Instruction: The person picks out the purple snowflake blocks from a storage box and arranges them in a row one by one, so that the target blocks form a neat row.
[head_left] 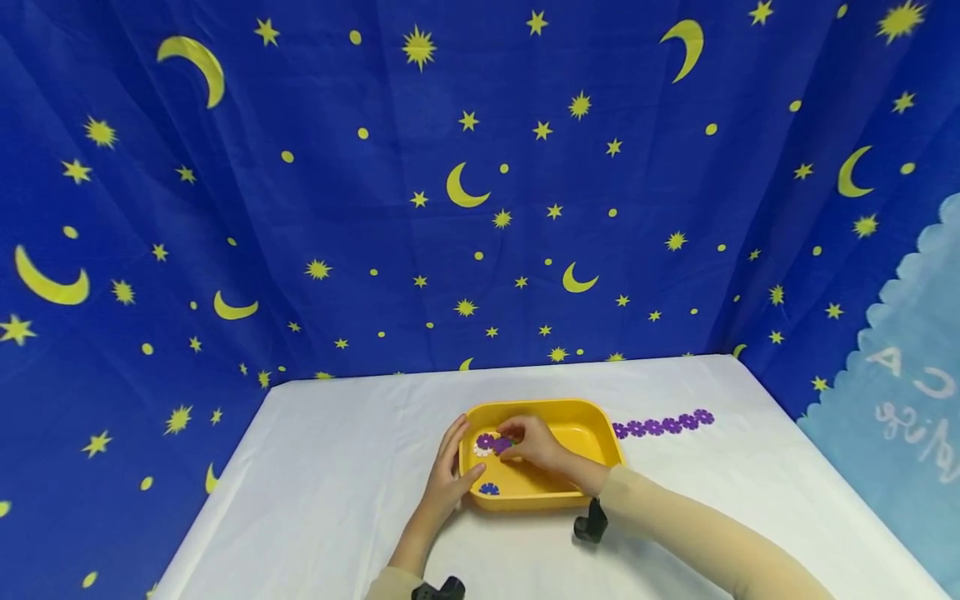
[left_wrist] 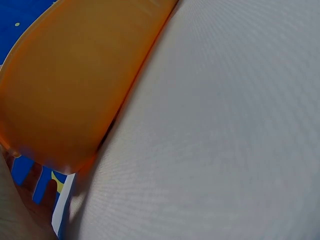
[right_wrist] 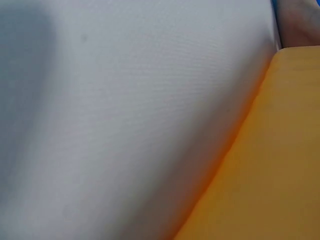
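Observation:
A yellow plastic tray (head_left: pixel 534 503) stands on the white table. My left hand (head_left: pixel 448 475) holds its left side in the head view, thumb over the rim and fingers along the outer wall. Reaching into the tray, my right hand (head_left: pixel 538 446) has its thumb and fingertips at a purple flower-shaped disc (head_left: pixel 501 447), which it seems to pinch. Beside that lie another purple disc (head_left: pixel 485 441) and a white disc (head_left: pixel 481 452); a blue one (head_left: pixel 489 489) is near the front left corner. The wrist views show mainly the tray's outer wall (left_wrist: pixel 75 85).
A chain of several purple flower discs (head_left: pixel 654 427) lies on the table right of the tray, its near end by the tray's wall. Blue star-patterned cloth (head_left: pixel 480 250) rises behind and beside the table. A light blue banner (head_left: pixel 900 367) hangs at the right.

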